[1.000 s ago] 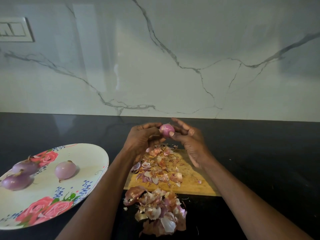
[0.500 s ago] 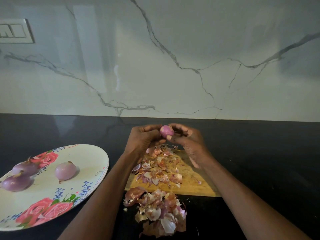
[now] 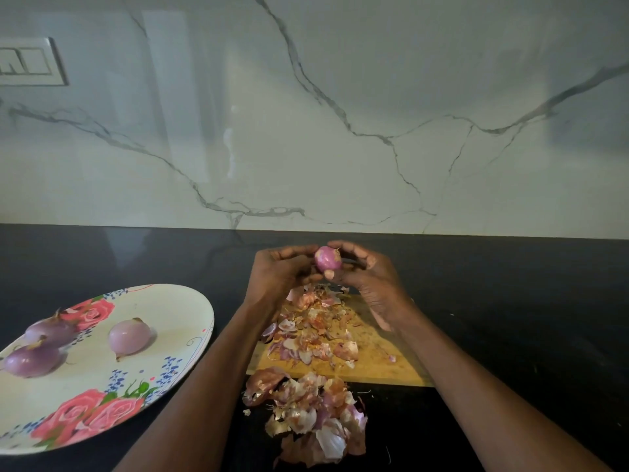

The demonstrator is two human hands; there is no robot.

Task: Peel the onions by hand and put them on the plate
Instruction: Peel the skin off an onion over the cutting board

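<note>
So, onion (image 3: 327, 259) is held up over the board's (image 3: 374, 356) 12 o'clock edge, both hands curled round it: left hand (image 3: 284, 272) cups one side, right hand (image 3: 369, 272) pinches the other w/ thumb under. Prob light, firm, slick once bare; skin thin & brittle, so grip at the ends. Plate (image 3: 190, 338) at 9 o'clock holds three peeled onions (image 3: 129, 336). No brands or text readable.

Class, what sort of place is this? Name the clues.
Most likely a home kitchen: a dark countertop under a marble-look backsplash, a wooden cutting board strewn with onion skins, and a floral plate.
</note>
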